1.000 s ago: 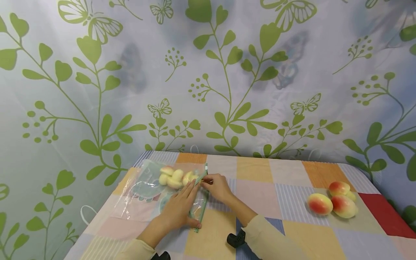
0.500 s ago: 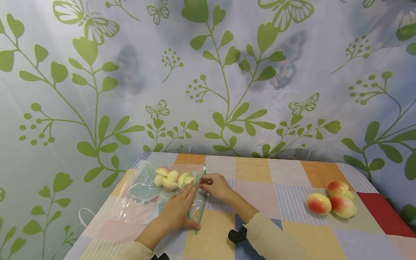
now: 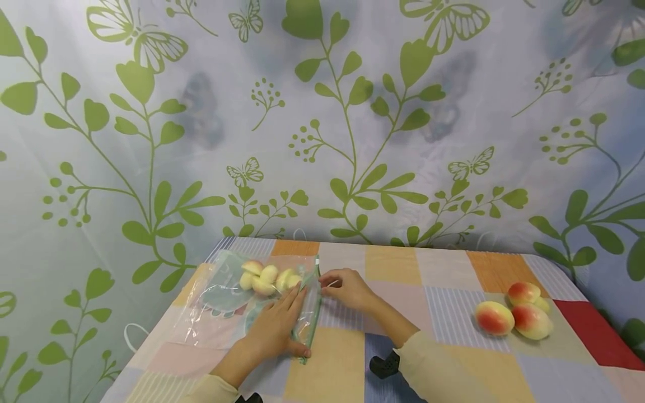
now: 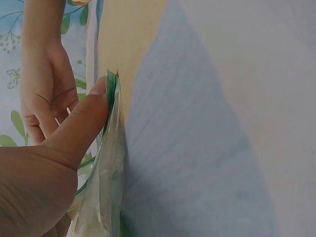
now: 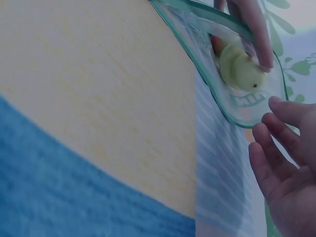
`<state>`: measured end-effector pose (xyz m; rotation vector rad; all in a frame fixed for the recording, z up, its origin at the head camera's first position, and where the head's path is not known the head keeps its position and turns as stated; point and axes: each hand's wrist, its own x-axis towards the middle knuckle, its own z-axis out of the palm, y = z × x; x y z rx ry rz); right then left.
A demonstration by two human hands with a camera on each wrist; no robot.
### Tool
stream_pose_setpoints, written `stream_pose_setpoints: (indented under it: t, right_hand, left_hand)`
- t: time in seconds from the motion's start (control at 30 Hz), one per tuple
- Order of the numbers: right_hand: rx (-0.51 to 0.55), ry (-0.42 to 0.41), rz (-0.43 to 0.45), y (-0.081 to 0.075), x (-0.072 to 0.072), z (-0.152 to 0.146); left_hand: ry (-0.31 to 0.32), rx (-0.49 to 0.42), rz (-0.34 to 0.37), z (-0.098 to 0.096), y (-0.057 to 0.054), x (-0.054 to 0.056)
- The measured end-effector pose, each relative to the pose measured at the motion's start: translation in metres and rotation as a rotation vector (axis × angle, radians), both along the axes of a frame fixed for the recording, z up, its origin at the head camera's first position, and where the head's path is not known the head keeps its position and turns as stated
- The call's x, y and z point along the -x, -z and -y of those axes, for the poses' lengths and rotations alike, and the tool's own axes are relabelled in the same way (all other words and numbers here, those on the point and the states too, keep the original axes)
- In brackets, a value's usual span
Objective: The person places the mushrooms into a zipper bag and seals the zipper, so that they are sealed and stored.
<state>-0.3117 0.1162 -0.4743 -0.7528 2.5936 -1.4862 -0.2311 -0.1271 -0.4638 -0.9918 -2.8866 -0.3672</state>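
Note:
A clear zip bag with a green-edged mouth lies on the table at left in the head view. Inside are several yellow, red-tinged fruits, like peaches. My left hand rests flat on the bag near its mouth, fingers straight; its thumb touches the green edge at the near end. Beside the far part of the mouth is my right hand, fingers loosely bent. The right wrist view shows its fingertips apart from the thumb, near the rim, holding nothing. The mouth gapes there, with a fruit visible inside.
Several loose yellow-and-red fruits sit together on the right of the table. A patchwork cloth covers the tabletop. Behind it hangs a leaf-and-butterfly curtain. A white cord loop shows at the left edge.
My right hand has let go of the bag's green edge and moved slightly right. The mouth's edge has straightened away from the left fingers. My left hand has hardly moved.

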Motion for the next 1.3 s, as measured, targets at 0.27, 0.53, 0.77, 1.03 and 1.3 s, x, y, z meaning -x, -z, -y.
stream_pose_setpoints:
  t: [0.27,0.53,0.77,1.03,1.3]
  right_hand:
    - [-0.027,0.022,-0.031,-0.009,-0.003,-0.014]
    - [-0.039,0.010,-0.033,-0.012,-0.007,-0.028]
    - [-0.049,0.008,-0.031,-0.022,-0.013,-0.041]
    - [-0.050,-0.018,-0.037,-0.031,-0.017,-0.058]
    - [-0.058,-0.024,-0.057,-0.037,-0.021,-0.075]
  left_hand:
    - [-0.004,0.003,0.001,0.001,0.000,0.000]
    - [-0.010,0.017,0.012,0.000,0.000,0.000]
    - [-0.017,0.021,0.035,-0.001,0.001,0.000]
    - [-0.022,0.022,0.031,-0.001,0.000,-0.001]
    - [-0.019,0.011,0.013,-0.002,-0.001,-0.002]
